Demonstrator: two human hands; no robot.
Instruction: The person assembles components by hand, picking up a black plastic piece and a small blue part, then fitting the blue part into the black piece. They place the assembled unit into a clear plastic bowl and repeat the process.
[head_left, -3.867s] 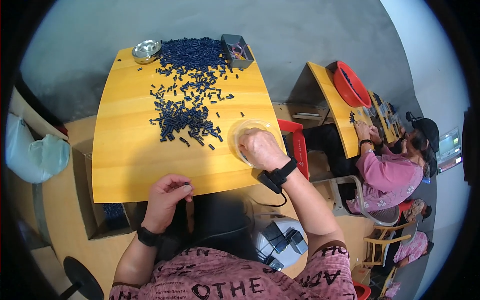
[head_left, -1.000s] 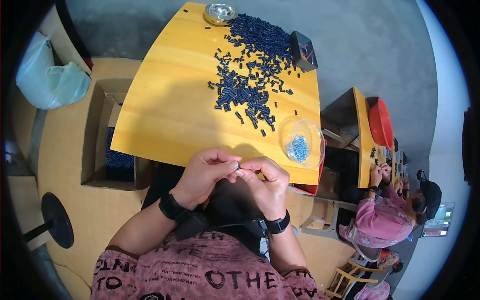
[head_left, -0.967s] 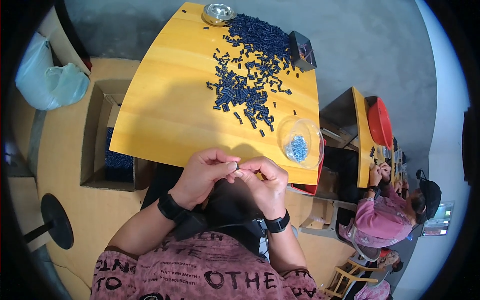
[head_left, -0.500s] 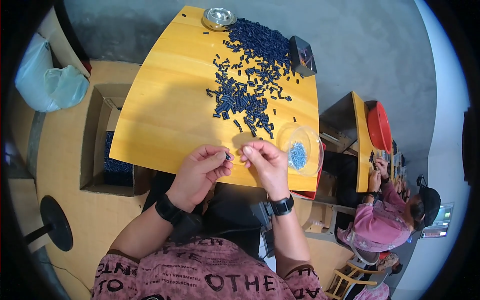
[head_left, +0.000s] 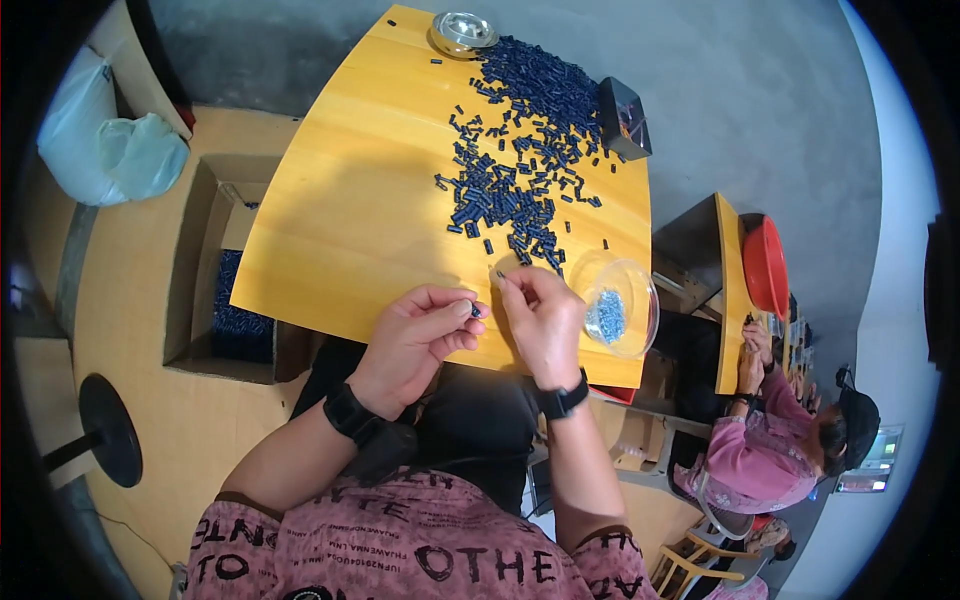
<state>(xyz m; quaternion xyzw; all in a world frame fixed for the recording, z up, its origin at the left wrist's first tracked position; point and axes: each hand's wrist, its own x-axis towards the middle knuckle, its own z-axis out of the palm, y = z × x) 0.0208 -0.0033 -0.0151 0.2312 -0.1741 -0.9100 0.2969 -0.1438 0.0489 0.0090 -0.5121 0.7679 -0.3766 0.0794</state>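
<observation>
My left hand (head_left: 425, 330) is closed above the table's near edge, with a small black plastic piece (head_left: 474, 311) pinched between thumb and forefinger. Just to its right, my right hand (head_left: 545, 315) is raised with thumb and fingertips pressed together. A tiny dark piece (head_left: 501, 274) shows at those fingertips; its exact shape is too small to tell. Beyond both hands lies a loose scatter of short black cylindrical pieces (head_left: 500, 200) on the yellow table (head_left: 340, 200). A clear round bowl (head_left: 640, 310) holding small shiny bluish-silver parts (head_left: 608, 317) stands beside my right hand.
A dense heap of black pieces (head_left: 545, 85) lies at the far end, between a metal bowl (head_left: 463, 34) and a black box (head_left: 624, 118). Left of the table, a cardboard box (head_left: 190, 270) holds dark parts. A co-worker (head_left: 770, 450) sits at another table with a red basin (head_left: 762, 265).
My right hand has turned and its fingertips have moved up, a little away from my left. My left hand keeps its pinch. The whole view has shifted slightly.
</observation>
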